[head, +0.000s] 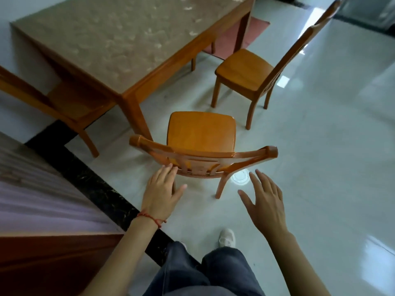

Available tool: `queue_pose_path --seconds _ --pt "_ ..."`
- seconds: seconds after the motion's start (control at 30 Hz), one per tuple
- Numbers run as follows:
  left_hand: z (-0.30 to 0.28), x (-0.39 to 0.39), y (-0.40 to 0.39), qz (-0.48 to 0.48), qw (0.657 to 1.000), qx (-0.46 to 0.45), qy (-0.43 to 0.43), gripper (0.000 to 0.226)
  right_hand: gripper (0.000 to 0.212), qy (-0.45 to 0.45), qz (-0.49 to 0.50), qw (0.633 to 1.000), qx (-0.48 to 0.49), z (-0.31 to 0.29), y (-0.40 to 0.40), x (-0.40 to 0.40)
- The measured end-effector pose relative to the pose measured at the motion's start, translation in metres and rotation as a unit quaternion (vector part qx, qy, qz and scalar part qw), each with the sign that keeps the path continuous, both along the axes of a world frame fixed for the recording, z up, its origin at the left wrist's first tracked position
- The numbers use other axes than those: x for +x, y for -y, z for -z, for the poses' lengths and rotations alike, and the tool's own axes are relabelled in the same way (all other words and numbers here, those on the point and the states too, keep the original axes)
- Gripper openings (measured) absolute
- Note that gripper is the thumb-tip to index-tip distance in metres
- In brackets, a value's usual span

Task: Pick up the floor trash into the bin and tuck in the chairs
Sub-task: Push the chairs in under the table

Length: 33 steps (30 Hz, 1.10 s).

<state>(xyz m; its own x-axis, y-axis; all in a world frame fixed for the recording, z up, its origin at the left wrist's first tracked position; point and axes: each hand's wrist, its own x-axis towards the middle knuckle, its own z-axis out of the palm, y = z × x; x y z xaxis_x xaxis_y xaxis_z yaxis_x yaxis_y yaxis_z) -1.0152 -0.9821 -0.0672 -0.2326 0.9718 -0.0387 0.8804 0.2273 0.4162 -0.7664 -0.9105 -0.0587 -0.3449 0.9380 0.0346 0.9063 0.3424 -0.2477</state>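
As the orange wooden chair [202,133] sits pulled out from the worktop [128,39], both hands reach open, left fingers [168,169] touching its backrest, right hand [265,197] just short.

Beside the table [132,39], its top mottled beige in an orange-brown frame, two chairs [202,133] [243,69] glossy orange wood; floor [320,146] pale glossy grey-white; mat [235,37] beyond it dull red; wrist cord [149,216] red

We see soft daylight from the upper right glaring on the glossy floor [320,146], with wide-angle bending and blurred edges.
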Motion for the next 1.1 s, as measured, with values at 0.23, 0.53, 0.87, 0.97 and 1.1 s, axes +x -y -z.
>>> queue_pose_path --seconds 0.23,0.53,0.87,0.97,1.1 --pt "-0.011 -0.001 -0.032 -0.164 0.956 0.052 0.236 0.043 0.057 -0.214 0.167 0.947 -0.170 -0.013 -0.010 -0.043" --pt "-0.005 -0.001 -0.071 -0.352 0.813 0.049 0.461 0.036 0.041 -0.452 0.299 0.792 -0.281 -0.002 -0.050 -0.088" --pt "0.008 0.002 -0.090 -0.389 0.780 0.106 0.478 0.019 0.034 -0.454 0.319 0.796 -0.242 0.009 -0.080 -0.082" --pt "0.008 0.016 -0.104 -0.395 0.785 0.119 0.461 0.030 0.032 -0.453 0.313 0.801 -0.236 0.011 -0.100 -0.071" --pt "0.006 0.041 -0.132 -0.402 0.790 0.138 0.441 0.040 0.032 -0.432 0.296 0.817 -0.243 0.013 -0.140 -0.051"
